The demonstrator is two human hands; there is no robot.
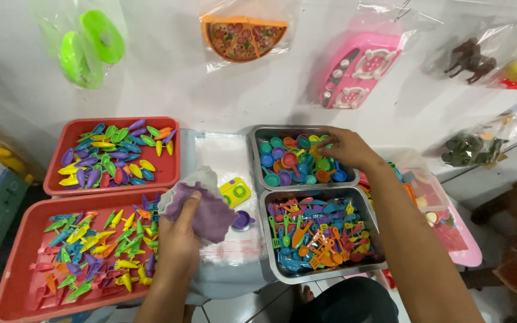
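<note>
At centre frame the left hand (181,236) holds a purple bag (201,206) gathered open, its mouth tipped up toward the steel trays so small parts can drop in. The right hand (342,148) reaches into the upper steel tray (255,157) at centre right, fingers curled narrow over the toy bowls (297,161) (whether it has pinched one, I cannot tell). Below it a second steel tray (267,239) keeps cutlery (315,236) apart. Two red trays (55,179) at left sort pointed pieces by kind, within easy reach. A stack of clear bags (225,155) lies between the trays.

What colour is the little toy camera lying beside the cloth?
Yellow with green rings, the toy camera; head view.
</note>
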